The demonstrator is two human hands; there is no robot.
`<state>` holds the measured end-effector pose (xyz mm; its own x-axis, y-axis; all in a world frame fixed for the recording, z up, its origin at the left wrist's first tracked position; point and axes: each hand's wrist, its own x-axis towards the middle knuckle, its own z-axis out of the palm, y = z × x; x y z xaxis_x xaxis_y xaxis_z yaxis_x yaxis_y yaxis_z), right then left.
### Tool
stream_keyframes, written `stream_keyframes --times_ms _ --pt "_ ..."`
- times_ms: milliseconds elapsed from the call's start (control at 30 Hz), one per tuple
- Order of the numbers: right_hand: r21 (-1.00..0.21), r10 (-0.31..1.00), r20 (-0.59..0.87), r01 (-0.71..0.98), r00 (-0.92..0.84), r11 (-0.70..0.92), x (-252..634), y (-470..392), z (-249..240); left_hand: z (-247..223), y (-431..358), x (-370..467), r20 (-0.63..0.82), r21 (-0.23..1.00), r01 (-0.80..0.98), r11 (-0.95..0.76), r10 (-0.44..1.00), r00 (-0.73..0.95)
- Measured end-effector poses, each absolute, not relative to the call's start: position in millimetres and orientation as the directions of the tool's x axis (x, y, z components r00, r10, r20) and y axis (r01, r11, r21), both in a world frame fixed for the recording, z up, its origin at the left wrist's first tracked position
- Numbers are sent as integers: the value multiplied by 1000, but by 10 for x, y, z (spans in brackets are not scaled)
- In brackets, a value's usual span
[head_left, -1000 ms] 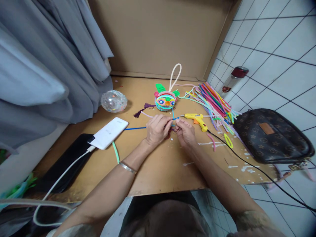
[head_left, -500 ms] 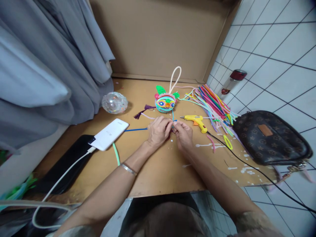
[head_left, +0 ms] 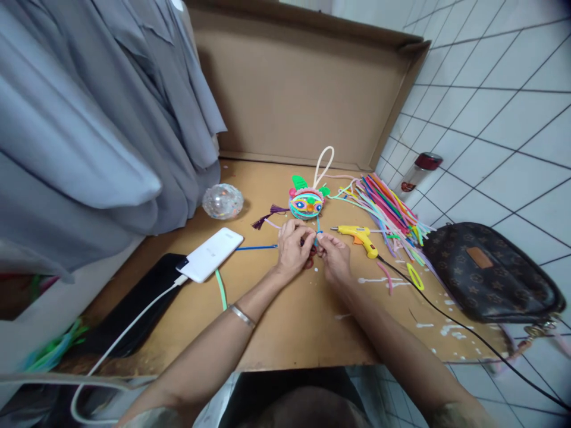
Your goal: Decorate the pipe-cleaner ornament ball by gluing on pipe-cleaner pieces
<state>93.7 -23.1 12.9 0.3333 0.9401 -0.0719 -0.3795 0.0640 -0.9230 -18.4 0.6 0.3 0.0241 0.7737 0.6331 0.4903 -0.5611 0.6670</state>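
Close together near the middle of the table, my left hand (head_left: 294,245) and my right hand (head_left: 333,254) both have bent, pinching fingers. A blue pipe cleaner (head_left: 318,224) rises between the fingertips, its lower part hidden by them. Something small and dark reddish shows under my left fingers, too hidden to name. Just beyond the hands sits a colourful lion-head ball (head_left: 306,205) with green ears, a white loop on top and purple tassels (head_left: 264,220) at its left. A yellow glue gun (head_left: 359,236) lies right of my right hand.
Left of my hands are a white phone (head_left: 214,254) on a cable, a black case (head_left: 138,303) and a clear speckled ball (head_left: 223,201). At right lie a pipe cleaner bundle (head_left: 388,205), a brown bag (head_left: 491,270), and a red-lidded bottle (head_left: 418,174).
The view has tilted up slightly, so everything sits lower and a little to the right. Dark reddish loops now show beneath my fingers. Both hands keep nearly the same pose.
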Motion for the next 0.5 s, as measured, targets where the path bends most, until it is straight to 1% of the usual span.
stream_keyframes --times_ms 133,267,367,433,500 --pt "-945 932 -29 -314 362 92 937 -172 235 100 106 -278 641 650 464 -602 762 89" --pt "-960 954 48 -252 295 126 897 -89 346 201 148 -342 644 648 469 -600 761 83" --pt "-967 960 47 -227 278 113 870 -49 352 217 142 -347 624 663 489 -567 779 57" --pt "-971 958 24 -223 287 92 872 -39 313 196 137 -342 617 666 508 -545 786 35" --pt "-980 948 16 -183 317 77 898 -37 255 162 141 -341 626 664 523 -534 780 1"
